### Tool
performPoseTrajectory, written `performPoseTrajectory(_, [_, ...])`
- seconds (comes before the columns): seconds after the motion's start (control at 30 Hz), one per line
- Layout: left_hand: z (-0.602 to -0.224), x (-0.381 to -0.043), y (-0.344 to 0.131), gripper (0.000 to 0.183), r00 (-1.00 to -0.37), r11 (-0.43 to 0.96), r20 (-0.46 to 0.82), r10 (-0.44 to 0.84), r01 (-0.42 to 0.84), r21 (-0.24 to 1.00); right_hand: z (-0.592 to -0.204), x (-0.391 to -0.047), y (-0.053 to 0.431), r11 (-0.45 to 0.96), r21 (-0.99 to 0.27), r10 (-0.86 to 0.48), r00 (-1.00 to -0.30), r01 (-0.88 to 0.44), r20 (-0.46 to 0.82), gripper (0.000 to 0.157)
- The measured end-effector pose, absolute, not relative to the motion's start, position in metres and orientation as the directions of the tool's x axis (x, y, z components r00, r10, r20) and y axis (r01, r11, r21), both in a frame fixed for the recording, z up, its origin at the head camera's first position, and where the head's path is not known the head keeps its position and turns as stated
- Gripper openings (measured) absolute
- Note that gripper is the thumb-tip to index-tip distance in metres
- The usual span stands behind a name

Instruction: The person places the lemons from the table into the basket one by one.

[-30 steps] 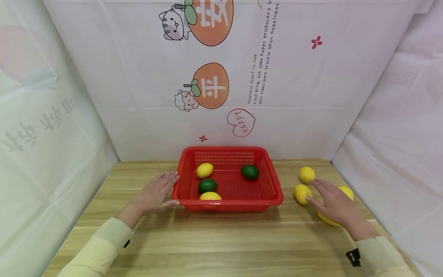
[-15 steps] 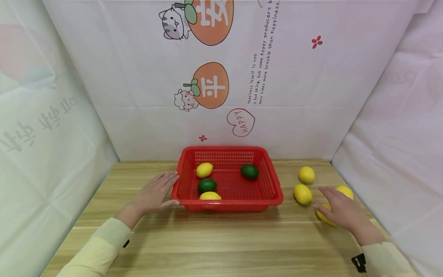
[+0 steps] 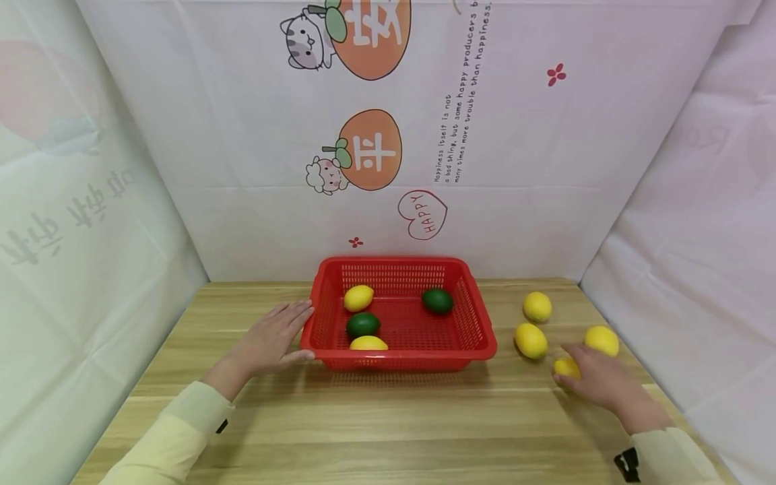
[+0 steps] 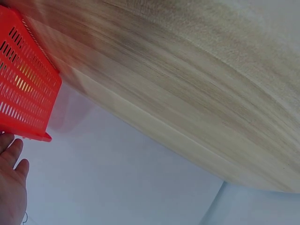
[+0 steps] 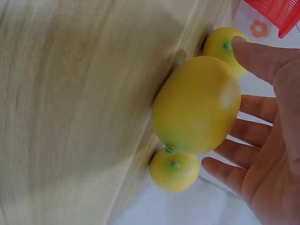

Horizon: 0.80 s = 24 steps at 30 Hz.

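Note:
At the left end of a red plastic basket (image 3: 400, 364), my left hand (image 3: 271, 340) touches the rim with straight, spread fingers. In the basket lie two yellow lemons (image 3: 359, 298) and two dark green limes (image 3: 438, 301). On the right, my right hand (image 3: 603, 380) is over a lemon (image 3: 566, 368) and partly covers it. The right wrist view shows this lemon (image 5: 197, 105) close up on the table, with my right hand's fingers (image 5: 248, 133) loosely extended behind it and the thumb above, not closed round it.
Near the right hand, three more lemons rest on the wooden table (image 3: 388, 431): one at the back (image 3: 537, 306), one nearer the basket (image 3: 531, 341) and one at the right edge (image 3: 602, 341). White printed sheets (image 3: 515, 222) enclose the back and sides.
My right hand has drawn back from the two lemons nearer the basket and lowered over the front one, fingers now overlapping it. The left hand stays at the basket rim.

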<state>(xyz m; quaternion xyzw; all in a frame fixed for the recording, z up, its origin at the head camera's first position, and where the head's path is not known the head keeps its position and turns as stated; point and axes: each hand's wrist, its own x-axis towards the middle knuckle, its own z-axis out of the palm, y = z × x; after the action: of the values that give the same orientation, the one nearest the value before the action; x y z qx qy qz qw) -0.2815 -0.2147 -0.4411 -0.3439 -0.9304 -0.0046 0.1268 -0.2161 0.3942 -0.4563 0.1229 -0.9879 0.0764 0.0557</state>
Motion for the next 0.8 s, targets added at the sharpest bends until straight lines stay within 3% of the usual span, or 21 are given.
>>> performPoseTrajectory(0.8, [-0.443, -0.282, -0.215, 0.088, -0.735, 0.765, 0.24, 0.634, 0.641, -0.062, -0.47, -0.217, 0.396, 0.961, -0.17, -0.215, -0.976, -0.218, 0.038, 0.075])
